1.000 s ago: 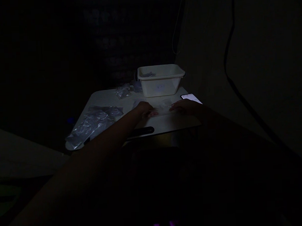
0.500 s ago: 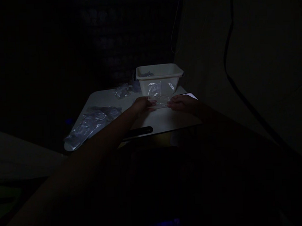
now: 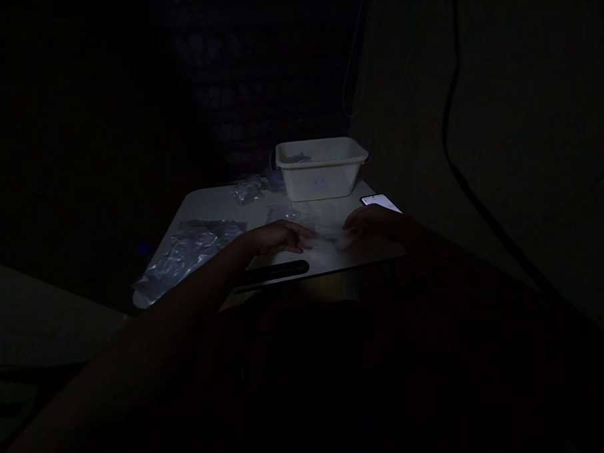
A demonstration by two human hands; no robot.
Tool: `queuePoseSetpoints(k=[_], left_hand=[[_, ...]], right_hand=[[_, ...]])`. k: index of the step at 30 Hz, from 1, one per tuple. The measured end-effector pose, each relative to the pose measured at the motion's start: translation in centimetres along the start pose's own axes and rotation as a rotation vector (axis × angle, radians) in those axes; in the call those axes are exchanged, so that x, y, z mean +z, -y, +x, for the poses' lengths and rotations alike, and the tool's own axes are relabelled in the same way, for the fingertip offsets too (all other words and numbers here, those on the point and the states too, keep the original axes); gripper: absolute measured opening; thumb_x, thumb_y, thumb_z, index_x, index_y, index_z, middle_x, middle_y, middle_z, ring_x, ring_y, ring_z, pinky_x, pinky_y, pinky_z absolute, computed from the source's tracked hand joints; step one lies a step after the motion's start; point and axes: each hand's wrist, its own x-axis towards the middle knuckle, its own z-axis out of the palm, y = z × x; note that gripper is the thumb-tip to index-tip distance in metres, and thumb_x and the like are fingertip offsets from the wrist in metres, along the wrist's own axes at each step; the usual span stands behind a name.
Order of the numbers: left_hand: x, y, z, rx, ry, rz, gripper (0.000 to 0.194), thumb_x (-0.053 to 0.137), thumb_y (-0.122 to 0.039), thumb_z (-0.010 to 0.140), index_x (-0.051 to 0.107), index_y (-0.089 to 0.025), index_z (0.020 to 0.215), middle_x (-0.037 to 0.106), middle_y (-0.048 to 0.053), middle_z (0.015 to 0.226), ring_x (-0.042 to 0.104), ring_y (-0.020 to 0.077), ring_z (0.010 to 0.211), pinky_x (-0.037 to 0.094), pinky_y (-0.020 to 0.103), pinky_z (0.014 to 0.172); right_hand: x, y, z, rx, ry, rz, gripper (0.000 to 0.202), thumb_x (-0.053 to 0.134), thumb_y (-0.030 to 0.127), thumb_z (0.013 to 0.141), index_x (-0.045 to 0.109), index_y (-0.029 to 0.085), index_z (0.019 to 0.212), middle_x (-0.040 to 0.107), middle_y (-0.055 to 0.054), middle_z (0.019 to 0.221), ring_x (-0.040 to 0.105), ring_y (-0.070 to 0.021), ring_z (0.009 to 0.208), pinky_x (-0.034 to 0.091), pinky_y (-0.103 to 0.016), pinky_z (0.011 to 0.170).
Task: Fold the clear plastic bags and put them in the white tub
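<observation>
A clear plastic bag (image 3: 327, 240), thin and smeared by motion, lies low over the white folding table between my two hands. At its left edge is my left hand (image 3: 278, 237), with the fingers stretched out and apart. My right hand (image 3: 374, 220) has its fingers closed at the bag's right edge; the fingertips are blurred. Behind my left hand, another piece of clear plastic (image 3: 284, 212) rests on the tabletop (image 3: 215, 198).
A white plastic tub (image 3: 322, 179) with some plastic inside stands at the back. A lit phone (image 3: 381, 201) lies beside my right hand. Clear bags (image 3: 183, 255) spread over the left side, and a crumpled bundle (image 3: 248, 190) sits farther back. A slot handle (image 3: 276, 270) lies along the front edge.
The clear bag, held up between both hands before, is now lower and flatter. My left hand has moved left and its fingers have spread. Clear plastic now shows on the table behind it.
</observation>
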Motion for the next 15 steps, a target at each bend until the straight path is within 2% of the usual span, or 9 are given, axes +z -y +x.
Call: queuePoseSetpoints(k=[2, 4, 7, 9, 12, 14, 15], left_hand=[[-0.5, 0.1, -0.3, -0.011, 0.039, 0.064, 0.031, 0.045, 0.002, 0.055, 0.062, -0.014, 0.075, 0.063, 0.006, 0.085, 0.058, 0.0139, 0.079, 0.044, 0.026, 0.07], [-1.1, 0.0, -0.6, -0.012, 0.05, 0.138, 0.028, 0.045, -0.002, 0.056, 0.063, -0.015, 0.074, 0.064, 0.006, 0.082, 0.059, 0.0143, 0.075, 0.045, 0.024, 0.065], [-1.9, -0.3, -0.8, -0.062, -0.005, 0.281, 0.026, 0.043, -0.007, 0.058, 0.063, -0.015, 0.073, 0.065, 0.006, 0.074, 0.06, 0.0149, 0.069, 0.044, 0.022, 0.057], [-2.3, -0.3, -0.7, -0.091, -0.096, 0.381, 0.027, 0.041, -0.009, 0.06, 0.063, -0.015, 0.075, 0.065, 0.006, 0.071, 0.06, 0.0148, 0.066, 0.042, 0.021, 0.054], [-3.0, 0.0, -0.3, -0.06, -0.327, 0.572, 0.029, 0.038, -0.01, 0.064, 0.062, -0.013, 0.081, 0.064, 0.007, 0.078, 0.06, 0.015, 0.068, 0.043, 0.023, 0.057], [-3.5, 0.3, 0.2, 0.044, -0.485, 0.799, 0.032, 0.037, -0.01, 0.066, 0.06, -0.012, 0.088, 0.062, 0.009, 0.091, 0.058, 0.0167, 0.08, 0.042, 0.025, 0.067], [-3.7, 0.6, 0.4, 0.125, -0.525, 0.938, 0.034, 0.038, -0.011, 0.067, 0.058, -0.012, 0.094, 0.059, 0.009, 0.099, 0.054, 0.0178, 0.089, 0.04, 0.026, 0.075]], right_hand=[[0.1, -0.3, 0.4, 0.035, 0.047, 0.13, 0.012, 0.051, 0.023, 0.063, 0.061, 0.016, 0.065, 0.064, -0.003, 0.074, 0.058, -0.0121, 0.063, 0.044, -0.019, 0.051], [0.2, -0.5, 0.9, 0.102, -0.005, 0.186, 0.014, 0.047, 0.022, 0.065, 0.058, 0.015, 0.064, 0.063, -0.004, 0.069, 0.056, -0.0099, 0.053, 0.042, -0.019, 0.046], [0.5, -0.6, 1.4, 0.126, -0.083, 0.186, 0.014, 0.048, 0.024, 0.065, 0.057, 0.013, 0.061, 0.061, -0.003, 0.061, 0.05, -0.007, 0.042, 0.037, -0.017, 0.04], [0.7, -0.3, 1.5, 0.09, -0.114, 0.136, 0.015, 0.048, 0.024, 0.066, 0.057, 0.012, 0.064, 0.061, -0.003, 0.058, 0.047, -0.0059, 0.04, 0.036, -0.017, 0.04], [1.2, 0.3, 1.6, 0.034, -0.124, -0.056, 0.021, 0.043, 0.023, 0.07, 0.059, 0.011, 0.076, 0.062, -0.003, 0.061, 0.05, -0.007, 0.045, 0.038, -0.017, 0.043], [1.7, 0.6, 1.7, 0.001, -0.115, -0.229, 0.023, 0.044, 0.024, 0.071, 0.06, 0.013, 0.082, 0.063, -0.004, 0.07, 0.055, -0.0103, 0.056, 0.04, -0.019, 0.05], [1.9, 0.7, 1.8, -0.029, -0.108, -0.309, 0.023, 0.045, 0.025, 0.07, 0.06, 0.015, 0.085, 0.064, -0.004, 0.077, 0.057, -0.0124, 0.065, 0.042, -0.02, 0.056]])
